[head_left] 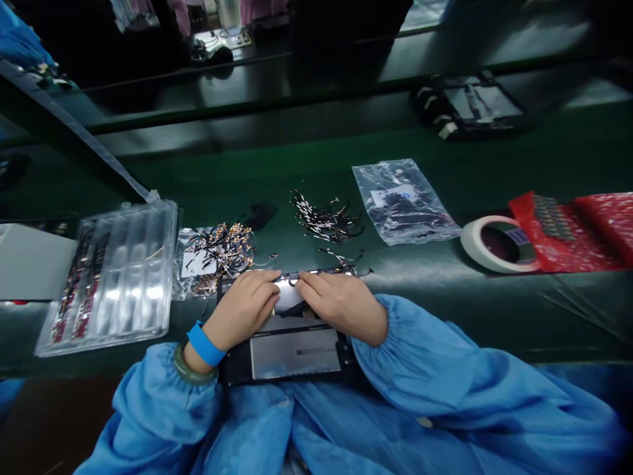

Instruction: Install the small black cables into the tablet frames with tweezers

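Note:
An opened tablet housing (pixel 236 371) with a black frame lies in front of my body. A silver battery (pixel 295 354) fills its near part. My left hand (pixel 244 308) is closed at the housing's far edge, fingers together and pressing near the middle. Beside it my right hand (pixel 341 305) is closed on the same edge, fingertips close to the left ones. Any small part beneath the fingertips is hidden. Just beyond the hands lie a few loose black cables (pixel 341 257). A pile of cables with gold-coloured ends (pixel 225 251) sits left of them, partly on a plastic bag.
A clear compartment tray (pixel 133 284) holding strips of parts and a grey box (pixel 34 262) stand left. More cables (pixel 326 219) lie ahead, near a clear bag (pixel 403 201). Rightward are a tape roll (pixel 472 245), red packaging (pixel 601 227) and tweezers (pixel 583 310).

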The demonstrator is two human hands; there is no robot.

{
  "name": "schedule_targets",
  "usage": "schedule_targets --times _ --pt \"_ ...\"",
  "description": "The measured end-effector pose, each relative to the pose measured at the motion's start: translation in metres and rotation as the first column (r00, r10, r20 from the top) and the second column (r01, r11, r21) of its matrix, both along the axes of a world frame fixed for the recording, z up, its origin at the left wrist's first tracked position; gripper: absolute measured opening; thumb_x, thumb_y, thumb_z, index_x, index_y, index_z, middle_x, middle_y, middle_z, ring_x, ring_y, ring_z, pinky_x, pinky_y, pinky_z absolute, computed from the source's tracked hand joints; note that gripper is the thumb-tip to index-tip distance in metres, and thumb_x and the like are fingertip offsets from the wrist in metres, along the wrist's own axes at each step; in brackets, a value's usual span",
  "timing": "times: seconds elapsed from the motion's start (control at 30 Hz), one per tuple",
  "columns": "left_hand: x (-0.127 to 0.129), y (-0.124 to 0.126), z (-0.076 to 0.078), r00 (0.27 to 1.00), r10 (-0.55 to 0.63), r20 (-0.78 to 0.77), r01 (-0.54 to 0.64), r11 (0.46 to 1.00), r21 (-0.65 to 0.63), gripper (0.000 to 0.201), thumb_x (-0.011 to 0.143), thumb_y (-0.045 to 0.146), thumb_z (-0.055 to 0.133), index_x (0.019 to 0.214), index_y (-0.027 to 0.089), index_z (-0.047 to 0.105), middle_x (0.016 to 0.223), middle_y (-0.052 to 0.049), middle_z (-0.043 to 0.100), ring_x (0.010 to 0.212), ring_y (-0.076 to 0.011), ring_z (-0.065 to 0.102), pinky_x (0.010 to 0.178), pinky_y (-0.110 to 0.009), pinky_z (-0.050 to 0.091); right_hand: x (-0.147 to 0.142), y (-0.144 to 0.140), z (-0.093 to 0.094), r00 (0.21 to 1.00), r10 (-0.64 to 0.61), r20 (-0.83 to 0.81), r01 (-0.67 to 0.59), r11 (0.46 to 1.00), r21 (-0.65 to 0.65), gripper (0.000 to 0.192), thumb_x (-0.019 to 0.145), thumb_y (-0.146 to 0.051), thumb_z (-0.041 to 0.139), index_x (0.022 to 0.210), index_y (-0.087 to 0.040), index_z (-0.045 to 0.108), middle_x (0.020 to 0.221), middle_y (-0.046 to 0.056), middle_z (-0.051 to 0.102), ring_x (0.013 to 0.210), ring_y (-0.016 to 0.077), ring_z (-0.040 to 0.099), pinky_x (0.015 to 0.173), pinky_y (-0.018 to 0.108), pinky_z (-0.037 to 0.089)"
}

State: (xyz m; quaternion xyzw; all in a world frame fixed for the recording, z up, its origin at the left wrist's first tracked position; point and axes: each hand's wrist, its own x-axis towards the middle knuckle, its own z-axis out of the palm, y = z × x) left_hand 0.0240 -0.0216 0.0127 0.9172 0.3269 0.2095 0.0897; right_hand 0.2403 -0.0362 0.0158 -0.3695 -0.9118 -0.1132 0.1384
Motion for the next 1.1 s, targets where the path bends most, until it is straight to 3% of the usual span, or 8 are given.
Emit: schedule_targets --times 0.17,0.3,0.47,0.67,0.8,1.0,1.1 --pt "0.001 0.001 -0.002 0.999 -0.016 -0.033 0.015 1.000 -0.010 0.017 0.092 0.020 0.047 0.104 0.014 0.058 0.122 -0.017 0.063 0.111 -0.0241 0.059 0.092 -0.043 0.050 0.000 0.000 0.000 1.000 -0.011 0.021 0.012 1.000 -0.026 0.019 0.092 -0.013 0.046 0.090 -0.014 0.064 0.093 0.008 0.070 0.066 0.0160 0.060 0.054 0.031 0.034" --pt "0.003 0.002 0.000 0.984 -0.072 -0.166 0.079 0.996 0.034 0.021 0.092 0.016 0.046 0.107 0.016 0.061 0.124 -0.012 0.064 0.114 -0.0254 0.057 0.091 -0.044 0.049 -0.003 -0.002 0.002 0.999 -0.026 0.046 0.027 0.999 -0.027 0.021 0.093 -0.013 0.042 0.090 -0.015 0.063 0.087 0.007 0.068 0.067 0.0161 0.058 0.055 0.031 0.032" --pt "0.007 -0.002 0.006 0.929 -0.087 -0.359 0.144 0.980 0.135 0.025 0.087 0.011 0.049 0.107 0.013 0.063 0.128 -0.014 0.061 0.114 -0.0307 0.056 0.091 -0.046 0.048 -0.008 -0.003 0.006 0.998 -0.043 0.049 0.043 0.999 -0.006 0.024 0.095 -0.011 0.038 0.086 -0.015 0.060 0.072 0.004 0.061 0.064 0.0157 0.055 0.053 0.031 0.027" --pt "0.010 -0.004 0.008 0.900 -0.098 -0.425 0.182 0.970 0.161 0.030 0.085 0.010 0.047 0.111 0.013 0.062 0.130 -0.014 0.060 0.114 -0.0320 0.056 0.090 -0.046 0.048 -0.008 -0.002 0.004 0.999 -0.040 0.024 0.040 0.999 0.023 0.023 0.094 -0.011 0.039 0.086 -0.014 0.060 0.071 0.004 0.061 0.064 0.0152 0.054 0.053 0.030 0.028" --pt "0.010 0.000 0.006 0.919 -0.113 -0.377 0.171 0.977 0.124 0.029 0.087 0.010 0.045 0.110 0.012 0.061 0.129 -0.015 0.061 0.114 -0.0316 0.056 0.095 -0.050 0.045 -0.006 -0.002 0.004 0.999 -0.041 0.030 0.041 0.999 0.009 0.026 0.095 -0.012 0.037 0.086 -0.015 0.061 0.071 0.004 0.062 0.064 0.0150 0.054 0.053 0.030 0.028" --pt "0.001 0.013 -0.002 0.996 -0.088 0.012 0.089 0.986 -0.141 0.026 0.090 0.007 0.039 0.107 0.016 0.057 0.118 -0.009 0.067 0.109 -0.0181 0.060 0.093 -0.037 0.051 -0.004 -0.002 0.006 0.994 -0.111 0.011 0.111 0.981 -0.157 0.021 0.094 -0.014 0.043 0.089 -0.016 0.063 0.073 0.004 0.062 0.065 0.0146 0.056 0.053 0.030 0.028" --pt "-0.001 0.016 -0.005 0.995 -0.099 0.007 0.099 0.986 -0.136 0.037 0.089 0.004 0.036 0.118 0.017 0.054 0.121 -0.009 0.066 0.110 -0.0180 0.061 0.094 -0.038 0.051 0.000 -0.003 0.007 0.994 -0.100 -0.033 0.092 0.978 -0.187 0.018 0.094 -0.016 0.046 0.093 -0.015 0.064 0.074 0.003 0.063 0.066 0.0148 0.057 0.054 0.029 0.030"
